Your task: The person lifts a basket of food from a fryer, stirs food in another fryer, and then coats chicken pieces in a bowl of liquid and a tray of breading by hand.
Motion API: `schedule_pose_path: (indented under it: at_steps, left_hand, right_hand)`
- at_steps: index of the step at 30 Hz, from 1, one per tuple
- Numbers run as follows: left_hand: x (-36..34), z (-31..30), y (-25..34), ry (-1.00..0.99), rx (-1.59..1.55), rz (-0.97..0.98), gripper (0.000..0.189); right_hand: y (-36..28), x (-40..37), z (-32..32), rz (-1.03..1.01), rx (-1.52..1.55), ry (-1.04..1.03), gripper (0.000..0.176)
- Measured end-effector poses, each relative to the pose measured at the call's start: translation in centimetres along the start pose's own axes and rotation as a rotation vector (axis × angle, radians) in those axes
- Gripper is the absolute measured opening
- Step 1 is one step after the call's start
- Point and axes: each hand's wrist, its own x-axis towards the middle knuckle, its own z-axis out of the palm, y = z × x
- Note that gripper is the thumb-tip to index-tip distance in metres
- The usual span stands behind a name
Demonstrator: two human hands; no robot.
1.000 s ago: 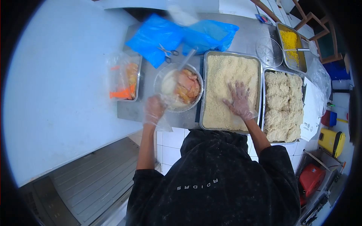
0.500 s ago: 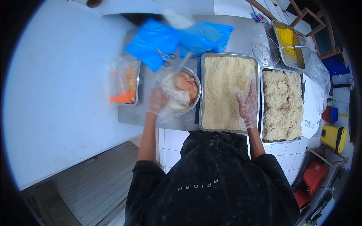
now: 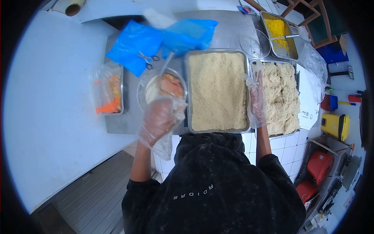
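My left hand (image 3: 159, 119), in a loose clear plastic glove, is raised over the front edge of a round bowl (image 3: 142, 92). Its fingers are blurred, and any contents are hidden. Raw meat (image 3: 171, 85) and a white substance (image 3: 151, 90) lie in the bowl, with a clear handle (image 3: 167, 63) leaning out. My right hand (image 3: 258, 97), also gloved, has its fingers stretched out and holds nothing. It is at the border between a tray of pale crumbs (image 3: 218, 91) and a tray of crumb-coated pieces (image 3: 278, 97).
Scissors (image 3: 147, 59) lie on blue plastic (image 3: 134, 45) behind the bowl. A container with orange and pale food (image 3: 113, 93) is at left. A wire strainer (image 3: 254, 43) and a tray with yellow bits (image 3: 277, 35) stand at back right, near white paper (image 3: 307, 97).
The view has shifted, so the table appears further left. My left hand has moved from the bowl's left side to its front edge. My right hand has shifted rightward off the crumbs.
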Motion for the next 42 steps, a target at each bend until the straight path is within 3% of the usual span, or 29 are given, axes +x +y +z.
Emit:
schedule_pose_path:
  at_steps: [3,6,8,10,11,13,16,18,19,20,21,22,24,26,28,29,32,35,38,41,42]
  left_hand:
    - [1.1,2.9,0.5,-0.034,-0.04,0.173,0.038]
    - [5.2,6.6,1.0,-0.395,-0.003,-0.016,0.037]
    - [9.4,8.6,1.6,-0.647,0.003,-0.183,0.03]
    - [9.5,12.9,-1.7,-0.371,-0.075,-0.14,0.024]
    - [8.9,15.0,-3.3,-0.234,-0.111,-0.119,0.022]
    - [7.9,16.5,-5.8,-0.175,-0.024,-0.152,0.02]
    - [5.8,13.8,-6.8,0.033,-0.069,-0.169,0.02]
    - [3.1,11.9,-8.0,0.17,-0.097,-0.187,0.021]
    - [1.3,11.7,-9.4,0.216,-0.082,-0.207,0.022]
    - [-0.4,11.5,-10.8,0.229,-0.073,-0.339,0.022]
    - [-2.1,11.3,-12.0,0.237,-0.065,-0.471,0.023]
    - [-3.6,11.2,-12.9,0.293,-0.021,-0.473,0.023]
    - [-6.2,11.2,-14.6,0.407,0.069,-0.479,0.024]
    - [-9.4,13.8,-18.0,0.438,0.223,-0.467,0.026]
    - [-10.0,14.2,-18.4,0.432,0.304,-0.482,0.029]
    - [-9.6,13.8,-17.4,0.404,0.306,-0.506,0.03]
    - [-9.7,14.0,-17.6,0.422,0.274,-0.487,0.035]
    - [-9.8,13.7,-17.4,0.366,0.291,-0.552,0.033]
    - [-9.8,14.0,-17.5,0.37,0.281,-0.564,0.032]
    - [-9.8,14.0,-17.3,0.401,0.271,-0.558,0.032]
    - [-9.7,14.1,-17.4,0.407,0.272,-0.559,0.032]
  right_hand:
    - [1.5,1.6,-0.1,-0.053,-0.038,-0.039,0.077]
    - [4.3,3.6,0.6,-0.094,-0.051,-0.08,0.076]
    - [3.8,4.7,1.9,-0.027,0.099,-0.109,0.073]
    - [5.0,5.2,3.3,0.012,0.239,-0.112,0.071]
    - [6.8,5.7,3.8,0.03,0.155,-0.11,0.068]
    - [11.2,6.2,4.5,0.028,-0.029,-0.128,0.063]
    - [14.5,5.2,4.5,-0.115,-0.37,-0.248,0.055]
    - [14.3,4.3,4.1,0.199,-0.035,-0.279,0.053]
    - [12.8,4.1,3.8,0.263,-0.007,-0.302,0.053]
    - [11.3,3.9,3.6,0.328,0.019,-0.324,0.054]
    - [7.6,3.8,3.7,0.306,-0.091,-0.353,0.056]
    - [5.7,3.8,3.8,0.281,-0.202,-0.38,0.057]
    - [6.0,4.5,4.0,0.303,0.132,-0.285,0.061]
    - [6.0,6.1,4.8,0.221,0.029,-0.236,0.065]
    - [5.4,9.5,6.4,0.014,-0.506,-0.221,0.067]
    - [7.4,10.4,7.2,0.081,-0.59,-0.236,0.068]
    - [10.3,11.0,9.0,0.098,-0.761,-0.404,0.07]
    - [4.2,10.5,8.4,0.265,-0.729,-0.783,0.071]
    - [6.2,8.3,6.6,0.291,-0.515,-0.567,0.067]
    - [4.6,7.8,4.1,0.353,-0.822,-0.588,0.062]
    - [4.9,6.8,3.8,0.259,-0.929,-0.637,0.06]
